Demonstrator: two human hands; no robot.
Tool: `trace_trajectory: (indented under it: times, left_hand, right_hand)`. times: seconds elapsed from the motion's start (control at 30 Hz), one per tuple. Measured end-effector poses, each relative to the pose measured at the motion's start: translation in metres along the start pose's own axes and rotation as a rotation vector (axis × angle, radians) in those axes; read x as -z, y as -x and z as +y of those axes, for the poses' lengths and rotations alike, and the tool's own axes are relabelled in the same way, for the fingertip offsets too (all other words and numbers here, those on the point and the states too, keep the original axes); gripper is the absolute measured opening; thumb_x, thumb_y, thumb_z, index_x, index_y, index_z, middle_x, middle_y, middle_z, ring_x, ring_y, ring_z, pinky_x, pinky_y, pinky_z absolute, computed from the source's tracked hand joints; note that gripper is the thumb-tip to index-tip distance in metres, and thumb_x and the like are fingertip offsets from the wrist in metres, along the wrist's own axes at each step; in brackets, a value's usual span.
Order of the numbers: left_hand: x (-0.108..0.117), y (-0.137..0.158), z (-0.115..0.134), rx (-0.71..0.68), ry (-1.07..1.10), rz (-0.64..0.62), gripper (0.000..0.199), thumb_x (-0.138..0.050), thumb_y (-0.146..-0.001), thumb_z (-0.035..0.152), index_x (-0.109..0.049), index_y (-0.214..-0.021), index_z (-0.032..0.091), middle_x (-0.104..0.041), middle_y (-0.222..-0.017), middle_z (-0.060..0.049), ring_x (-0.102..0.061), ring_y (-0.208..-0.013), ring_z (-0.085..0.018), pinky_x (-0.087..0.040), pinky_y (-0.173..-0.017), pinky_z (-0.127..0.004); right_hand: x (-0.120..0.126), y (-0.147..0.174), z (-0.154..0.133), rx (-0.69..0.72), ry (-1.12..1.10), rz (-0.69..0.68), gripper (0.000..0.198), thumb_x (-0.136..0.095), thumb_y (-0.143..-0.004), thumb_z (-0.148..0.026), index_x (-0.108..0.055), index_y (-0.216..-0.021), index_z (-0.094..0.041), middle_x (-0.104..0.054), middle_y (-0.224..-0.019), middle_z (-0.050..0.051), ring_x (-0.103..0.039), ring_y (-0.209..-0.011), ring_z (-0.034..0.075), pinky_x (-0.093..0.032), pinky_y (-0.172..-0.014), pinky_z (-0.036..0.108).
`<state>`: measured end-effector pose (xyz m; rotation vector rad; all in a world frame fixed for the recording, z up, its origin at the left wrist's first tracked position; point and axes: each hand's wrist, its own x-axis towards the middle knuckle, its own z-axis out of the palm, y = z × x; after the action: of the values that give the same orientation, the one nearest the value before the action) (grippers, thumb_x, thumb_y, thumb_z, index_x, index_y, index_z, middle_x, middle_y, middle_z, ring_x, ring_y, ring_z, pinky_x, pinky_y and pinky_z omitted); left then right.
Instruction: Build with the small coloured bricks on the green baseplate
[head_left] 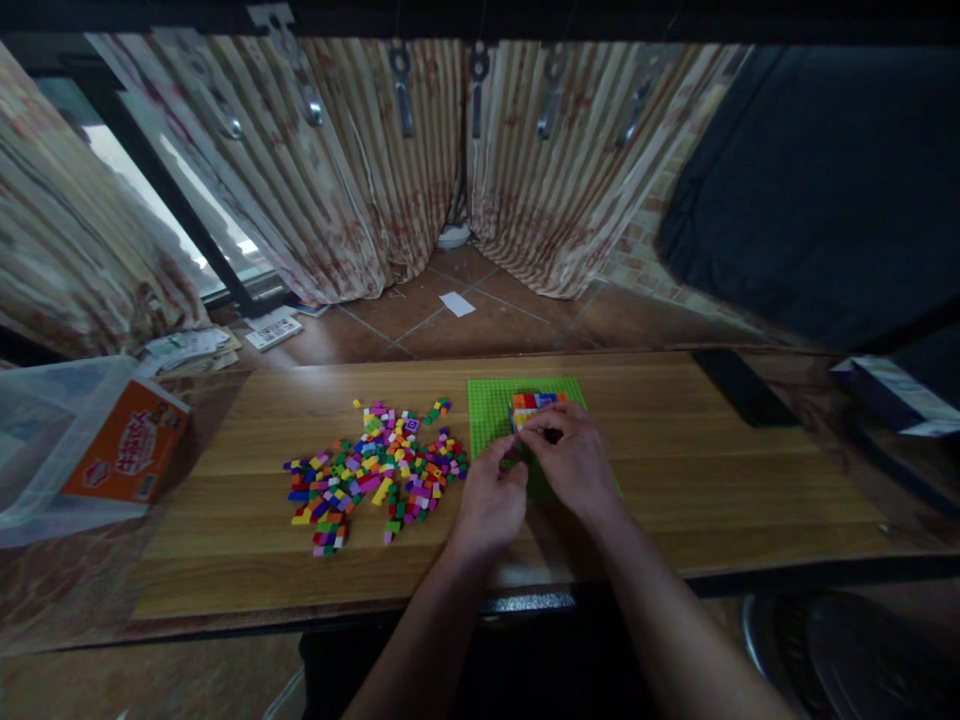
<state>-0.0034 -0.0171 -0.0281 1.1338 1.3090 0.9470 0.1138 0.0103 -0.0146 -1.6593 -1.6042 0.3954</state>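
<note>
Forearms nearest my feed; left hand and right hand bunched close, can't tell if gripping. Toy-brick stack at their twelve o'clock: I'd press straight, studded baseplate flat.

Bare forearms here, left forearm angling up toward 1 o'clock, right forearm toward 11. Left hand and right hand have curled fingers, tips super close, can't really tell if they're touching.

bricks: plastic | baseplate: studded plastic | tabletop: smooth wood-grain
</note>
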Motion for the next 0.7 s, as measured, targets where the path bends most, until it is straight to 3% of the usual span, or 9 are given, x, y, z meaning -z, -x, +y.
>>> trace_trajectory:
  times: [0.33,0.7]
  left_hand:
    - [0.0002,0.0016,0.0033,-0.038,-0.117,0.026,0.041,-0.053,-0.077,0.015,-0.063,-0.117,0.019,-0.068,-0.102,-0.007,-0.061,-0.09,-0.018,-0.049,-0.088,-0.033]
    - [-0.0007,0.0054,0.0087,-0.066,-0.201,0.032,0.042,-0.054,-0.078,0.015,-0.062,-0.119,0.02,-0.068,-0.108,-0.007,-0.06,-0.1,-0.021,-0.046,-0.096,-0.037]
  right_hand:
    - [0.0044,-0.0036,0.0056,-0.028,-0.121,-0.025,0.012,-0.06,-0.076,-0.027,-0.071,-0.076,-0.02,-0.065,-0.085,0.005,-0.061,-0.083,0.021,-0.047,-0.081,0.038]
    - [0.0001,-0.0041,0.0026,-0.036,-0.025,0.001,0.01,-0.06,-0.073,-0.024,-0.069,-0.069,-0.021,-0.064,-0.084,0.006,-0.059,-0.08,0.021,-0.047,-0.079,0.039]
